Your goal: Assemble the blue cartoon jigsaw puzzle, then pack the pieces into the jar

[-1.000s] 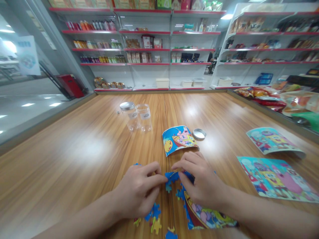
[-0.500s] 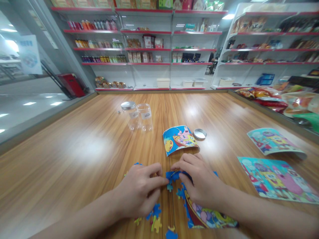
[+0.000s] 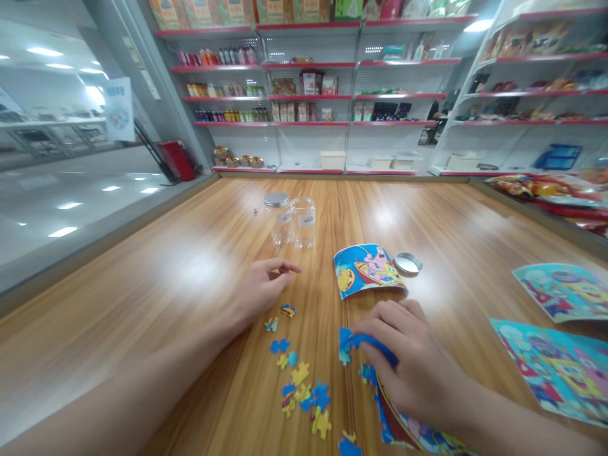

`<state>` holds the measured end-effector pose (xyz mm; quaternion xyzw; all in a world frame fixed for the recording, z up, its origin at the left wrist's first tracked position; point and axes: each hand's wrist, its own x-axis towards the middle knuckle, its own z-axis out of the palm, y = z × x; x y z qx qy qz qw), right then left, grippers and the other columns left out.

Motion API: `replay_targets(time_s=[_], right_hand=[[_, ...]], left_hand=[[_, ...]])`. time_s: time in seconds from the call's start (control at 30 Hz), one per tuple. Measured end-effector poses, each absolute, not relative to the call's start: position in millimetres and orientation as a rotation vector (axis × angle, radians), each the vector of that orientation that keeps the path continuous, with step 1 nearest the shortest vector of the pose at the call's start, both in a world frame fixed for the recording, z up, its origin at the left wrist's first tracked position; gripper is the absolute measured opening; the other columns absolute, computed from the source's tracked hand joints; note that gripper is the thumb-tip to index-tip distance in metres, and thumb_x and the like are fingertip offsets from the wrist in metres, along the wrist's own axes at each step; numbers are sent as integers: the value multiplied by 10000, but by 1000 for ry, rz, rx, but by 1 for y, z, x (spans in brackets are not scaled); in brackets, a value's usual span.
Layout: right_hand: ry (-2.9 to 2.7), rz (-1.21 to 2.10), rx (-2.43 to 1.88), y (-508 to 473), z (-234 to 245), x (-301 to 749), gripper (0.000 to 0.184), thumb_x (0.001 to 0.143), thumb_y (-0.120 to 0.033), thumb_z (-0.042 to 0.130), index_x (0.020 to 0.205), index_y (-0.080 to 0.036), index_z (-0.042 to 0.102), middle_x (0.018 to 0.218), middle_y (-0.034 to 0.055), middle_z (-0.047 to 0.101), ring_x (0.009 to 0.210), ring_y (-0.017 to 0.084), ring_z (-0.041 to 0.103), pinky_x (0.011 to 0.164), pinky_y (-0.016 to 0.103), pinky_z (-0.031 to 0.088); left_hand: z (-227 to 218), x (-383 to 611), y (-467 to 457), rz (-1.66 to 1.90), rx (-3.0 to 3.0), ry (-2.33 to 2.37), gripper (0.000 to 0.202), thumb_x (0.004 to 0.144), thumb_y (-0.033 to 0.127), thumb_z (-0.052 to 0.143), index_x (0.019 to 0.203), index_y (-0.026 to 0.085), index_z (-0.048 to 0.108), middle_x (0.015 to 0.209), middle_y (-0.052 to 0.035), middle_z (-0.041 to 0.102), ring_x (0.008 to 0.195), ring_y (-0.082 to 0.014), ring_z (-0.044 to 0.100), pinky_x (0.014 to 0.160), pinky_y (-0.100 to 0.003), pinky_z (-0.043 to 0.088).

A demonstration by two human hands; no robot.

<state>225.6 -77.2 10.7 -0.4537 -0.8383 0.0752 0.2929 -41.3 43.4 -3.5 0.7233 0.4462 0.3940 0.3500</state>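
Risk sits, I think, with the blue strip point(image 3: 354, 341) of joined pieces. My right hand point(image 3: 413, 367) has its grip pinched on it, at the top edge of the half-built puzzle point(image 3: 403, 437) near me on the bench point(image 3: 156, 278). Uneven pressure could buckle the strip and open its joints. My left hand point(image 3: 259, 292) lies apart, grip spread and empty, just beyond the loose pieces point(image 3: 300, 377). Its forearm is low over the bench and could sweep them away.

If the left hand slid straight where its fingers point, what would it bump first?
Probably the curled blue cartoon picture sheet; bare wooden table lies between it and the left hand, though depth is hard to judge.
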Motion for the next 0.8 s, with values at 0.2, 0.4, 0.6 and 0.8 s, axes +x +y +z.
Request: replay_targets(time_s=[0.2, 0.4, 0.6, 0.8], right_hand=[[-2177, 155, -1209, -71, 6, 229, 164, 950, -93, 526, 999, -205, 636, 875, 26, 595, 825, 190, 535, 774, 380, 314], [-2182, 133, -1189, -71, 8, 231, 149, 946, -96, 534, 1004, -204, 620, 860, 16, 599, 809, 191, 539, 769, 375, 316], [-2193, 160, -1169, -71, 10, 227, 127, 935, -107, 544, 966, -199, 626, 838, 27, 587, 794, 200, 514, 762, 381, 300], [-2318, 171, -1046, -85, 14, 213, 175, 987, -147, 521, 1024, -218, 677, 850, 36, 568, 805, 196, 471, 755, 373, 278]], left_hand=[[-3, -51, 63, 805, 1896, 1115, 221, 838, 280, 622, 912, 110, 742, 790, -43, 695, 675, -133, 592, 616, -218, 432], [20, -65, 65, 365, 2014, 871, 260, 769, 315, 764, 933, 114, 758, 682, -9, 616, 603, -110, 495, 544, -209, 368], [36, -70, 62, 112, 2167, 680, 400, 731, 403, 842, 1034, 166, 731, 911, -29, 604, 748, -127, 515, 645, -229, 413], [37, -62, 57, 26, 2337, 701, 441, 730, 393, 842, 1089, 196, 680, 998, -32, 602, 859, -171, 551, 743, -270, 447]])
